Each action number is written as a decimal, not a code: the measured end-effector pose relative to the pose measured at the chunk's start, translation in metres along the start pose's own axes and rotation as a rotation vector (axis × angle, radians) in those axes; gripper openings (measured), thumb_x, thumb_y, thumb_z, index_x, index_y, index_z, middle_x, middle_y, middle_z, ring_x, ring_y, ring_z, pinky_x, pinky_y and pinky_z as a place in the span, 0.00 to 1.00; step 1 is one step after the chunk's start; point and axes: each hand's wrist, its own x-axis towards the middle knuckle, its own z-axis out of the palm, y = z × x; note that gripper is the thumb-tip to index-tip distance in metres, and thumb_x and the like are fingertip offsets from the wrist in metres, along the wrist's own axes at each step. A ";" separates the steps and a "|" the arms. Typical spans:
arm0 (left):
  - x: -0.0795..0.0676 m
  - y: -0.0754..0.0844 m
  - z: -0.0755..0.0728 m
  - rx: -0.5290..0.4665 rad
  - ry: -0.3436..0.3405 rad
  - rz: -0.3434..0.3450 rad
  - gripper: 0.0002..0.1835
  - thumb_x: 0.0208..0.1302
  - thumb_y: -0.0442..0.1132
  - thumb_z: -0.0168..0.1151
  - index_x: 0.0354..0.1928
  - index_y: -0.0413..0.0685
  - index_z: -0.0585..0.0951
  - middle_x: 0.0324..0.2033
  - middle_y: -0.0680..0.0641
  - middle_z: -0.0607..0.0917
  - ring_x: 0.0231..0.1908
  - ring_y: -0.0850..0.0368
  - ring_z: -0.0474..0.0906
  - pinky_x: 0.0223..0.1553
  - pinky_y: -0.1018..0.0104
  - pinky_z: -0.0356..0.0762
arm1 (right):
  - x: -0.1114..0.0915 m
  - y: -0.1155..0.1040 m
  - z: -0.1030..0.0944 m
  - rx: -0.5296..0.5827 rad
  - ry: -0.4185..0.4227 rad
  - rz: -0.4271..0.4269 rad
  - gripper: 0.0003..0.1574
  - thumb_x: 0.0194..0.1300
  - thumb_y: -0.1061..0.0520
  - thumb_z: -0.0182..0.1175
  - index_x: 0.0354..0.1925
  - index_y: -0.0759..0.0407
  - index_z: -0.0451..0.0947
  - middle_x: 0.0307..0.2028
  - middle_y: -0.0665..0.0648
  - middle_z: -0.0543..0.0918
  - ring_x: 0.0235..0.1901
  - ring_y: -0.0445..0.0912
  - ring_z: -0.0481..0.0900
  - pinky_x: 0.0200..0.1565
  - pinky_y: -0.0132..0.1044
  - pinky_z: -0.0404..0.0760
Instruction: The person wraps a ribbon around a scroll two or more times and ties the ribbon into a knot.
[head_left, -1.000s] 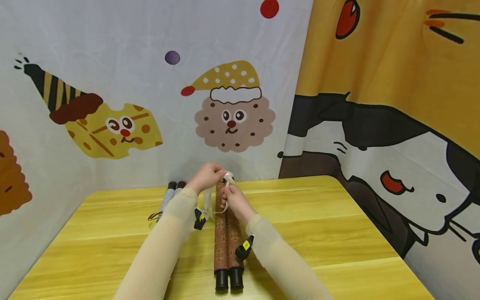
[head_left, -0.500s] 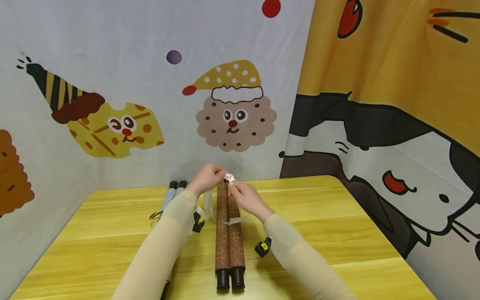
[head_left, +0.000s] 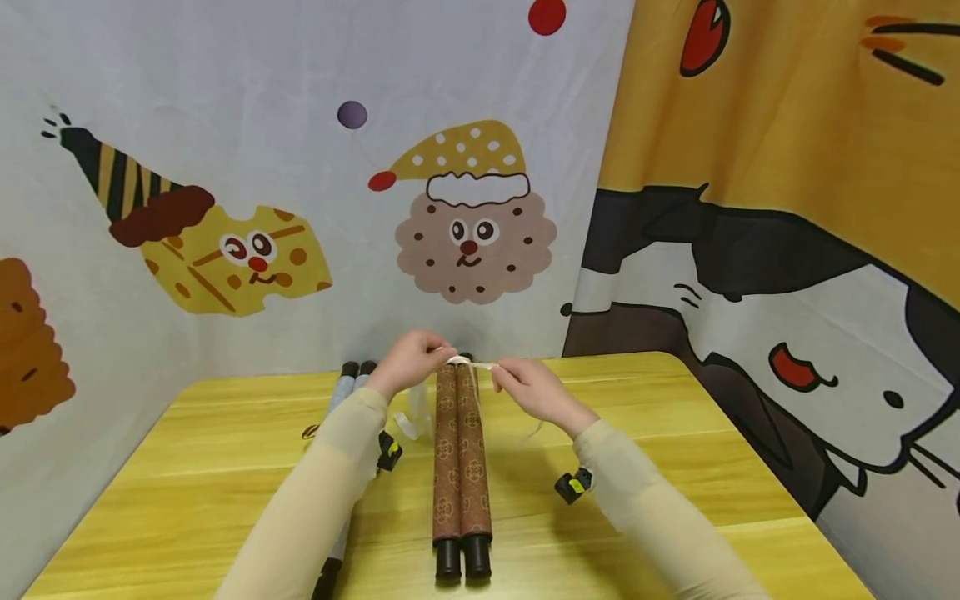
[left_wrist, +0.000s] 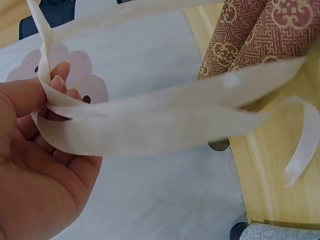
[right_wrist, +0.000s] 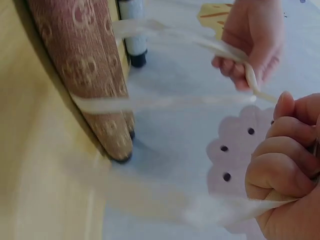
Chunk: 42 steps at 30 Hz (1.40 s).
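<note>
A brown patterned scroll (head_left: 460, 467), rolled in from both ends into two parallel rolls with black knobs, lies lengthwise on the table. My left hand (head_left: 414, 364) pinches a whitish ribbon (head_left: 478, 365) over the scroll's far end. To the right, my right hand (head_left: 538, 389) grips another stretch of it, and the piece between the hands is taut. In the left wrist view, wide ribbon loops (left_wrist: 150, 122) run from my fingers to the brown rolls (left_wrist: 260, 37). The right wrist view shows ribbon passing around the scroll (right_wrist: 82, 65), with a tail hanging from my curled right fingers (right_wrist: 280, 172).
Left of the brown scroll lies a pale blue-grey scroll (head_left: 341, 393) with black knobs, partly hidden by my left arm. A thin dark cord (head_left: 310, 432) sits beside it. A printed curtain (head_left: 262, 167) hangs right behind the wooden table (head_left: 645, 433).
My right hand has moved from over the scroll out to the right, pulling the ribbon taut. The left hand has stayed nearly in place. The loose ribbon across the scroll has lifted.
</note>
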 end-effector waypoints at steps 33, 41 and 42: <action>-0.031 -0.018 -0.008 0.068 -0.142 -0.044 0.36 0.71 0.59 0.56 0.69 0.40 0.69 0.61 0.37 0.75 0.61 0.40 0.71 0.60 0.44 0.69 | -0.014 0.008 -0.024 -0.097 -0.054 -0.062 0.19 0.79 0.51 0.48 0.29 0.50 0.75 0.18 0.47 0.65 0.16 0.40 0.59 0.25 0.36 0.65; -0.039 -0.034 0.018 0.163 -0.331 -0.111 0.28 0.58 0.57 0.71 0.44 0.39 0.80 0.38 0.44 0.82 0.33 0.53 0.76 0.37 0.57 0.76 | -0.013 0.010 -0.023 -0.082 -0.059 -0.066 0.19 0.79 0.51 0.48 0.29 0.52 0.77 0.18 0.47 0.66 0.16 0.39 0.59 0.24 0.36 0.65; -0.040 -0.034 0.022 0.176 -0.360 -0.125 0.24 0.56 0.56 0.72 0.37 0.42 0.79 0.31 0.47 0.80 0.27 0.57 0.71 0.31 0.62 0.72 | -0.013 0.010 -0.023 -0.079 -0.060 -0.064 0.19 0.79 0.51 0.48 0.29 0.52 0.77 0.18 0.47 0.66 0.16 0.39 0.59 0.24 0.36 0.65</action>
